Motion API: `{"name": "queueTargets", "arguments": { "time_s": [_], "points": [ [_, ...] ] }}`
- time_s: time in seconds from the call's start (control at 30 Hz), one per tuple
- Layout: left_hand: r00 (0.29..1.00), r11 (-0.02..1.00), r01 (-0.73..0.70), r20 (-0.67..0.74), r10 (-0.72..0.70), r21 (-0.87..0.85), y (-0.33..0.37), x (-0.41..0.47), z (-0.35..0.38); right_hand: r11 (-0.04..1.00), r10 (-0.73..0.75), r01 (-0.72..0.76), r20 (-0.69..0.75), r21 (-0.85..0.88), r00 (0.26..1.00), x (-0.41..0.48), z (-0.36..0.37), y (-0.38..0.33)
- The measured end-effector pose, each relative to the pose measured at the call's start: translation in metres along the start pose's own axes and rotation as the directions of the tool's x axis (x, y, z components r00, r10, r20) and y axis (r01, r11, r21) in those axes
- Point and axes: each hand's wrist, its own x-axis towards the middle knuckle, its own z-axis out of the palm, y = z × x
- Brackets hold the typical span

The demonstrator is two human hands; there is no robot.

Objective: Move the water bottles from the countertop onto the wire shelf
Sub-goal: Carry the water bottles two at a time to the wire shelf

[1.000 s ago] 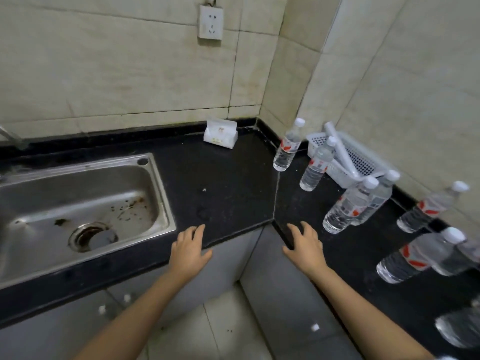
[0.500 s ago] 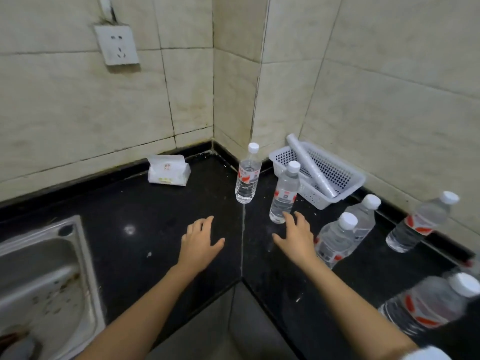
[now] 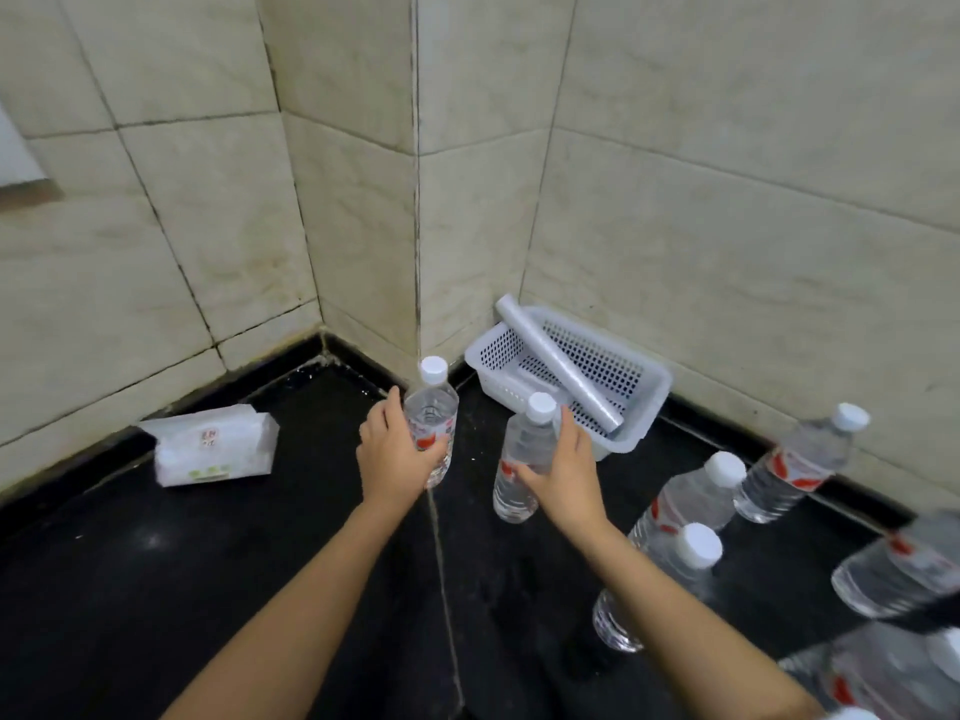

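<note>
Several clear water bottles with white caps and red labels stand on the black countertop (image 3: 218,563). My left hand (image 3: 396,454) is wrapped around the far bottle (image 3: 434,407) near the wall corner. My right hand (image 3: 563,467) is closed on the middle of a second bottle (image 3: 522,449) just to its right. More bottles stand at the right: one (image 3: 691,498) behind my right forearm, one (image 3: 675,569) closer, one (image 3: 800,467) by the wall, and blurred ones (image 3: 904,569) at the frame edge. No wire shelf is in view.
A white perforated plastic basket (image 3: 644,397) sits against the right wall with a white roll (image 3: 556,368) lying in it. A pack of tissues (image 3: 213,444) lies at the left by the tiled wall. Tiled walls meet in the corner behind.
Both hands have moved forward from the counter's front and closed around the two nearest-the-corner bottles. The view has swung right and closer; the sink has left the frame.
</note>
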Motion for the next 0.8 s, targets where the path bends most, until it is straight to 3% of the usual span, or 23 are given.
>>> {"name": "queueTargets", "arguments": {
  "time_s": [0.3, 0.53, 0.8],
  "points": [
    [0.993, 0.987, -0.012, 0.115, 0.031, -0.16, -0.006, 0.058, 0.03, 0.96, 0.18, -0.147, -0.119, 0.24, 0.977, 0.035, 0.032, -0.003],
    [0.993, 0.979, -0.008, 0.116, 0.032, -0.206, -0.012, 0.056, 0.035, 0.958, 0.165, -0.121, -0.153, 0.261, 0.974, 0.032, 0.035, 0.0],
    [0.965, 0.964, -0.158, 0.175, 0.197, -0.212, -0.019, 0.008, 0.035, 0.973, 0.109, -0.086, -0.095, 0.215, 0.99, -0.001, 0.025, -0.012]
  ]
}}
